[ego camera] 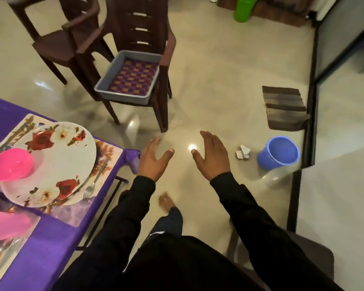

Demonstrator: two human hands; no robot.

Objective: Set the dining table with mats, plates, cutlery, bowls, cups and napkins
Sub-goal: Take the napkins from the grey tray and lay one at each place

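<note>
both hands reach forward over the pale tiled floor [229, 66], held apart and holding nothing. the left hand [152, 159] has its fingers [153, 142] straight and loosely spread, thumb out to the side; the right hand [213, 157] mirrors it, fingers released and palm turned inward. black sleeves [254, 211] cover both arms, and a bare foot [166, 201] shows on the floor below the hands.

at the left edge stands the worktop [48, 246], covered in a purple cloth. on it lies a flowered mat [110, 153] with a large white plate [57, 164] printed with red roses resting on top. a pink bowl [12, 163] sits on the plate's left part, and a fork [91, 184] lies on the mat just beside the plate's right rim, tines toward the near edge. something pink and blurred sits lower left — i cannot tell what it is.

ahead of the hands, a dark brown chair [139, 28] carries a grey tray [105, 84] on its seat, with a purple and orange chequered mat [132, 77] lying flat inside it. a second brown chair [57, 38] stands to its left.

to the right, a blue bucket [278, 153] stands on the floor with crumpled paper [243, 154] near it, and a dark striped doormat [284, 108] lies farther back beside a black door frame [312, 91]. a green bin [244, 8] stands at the top.
</note>
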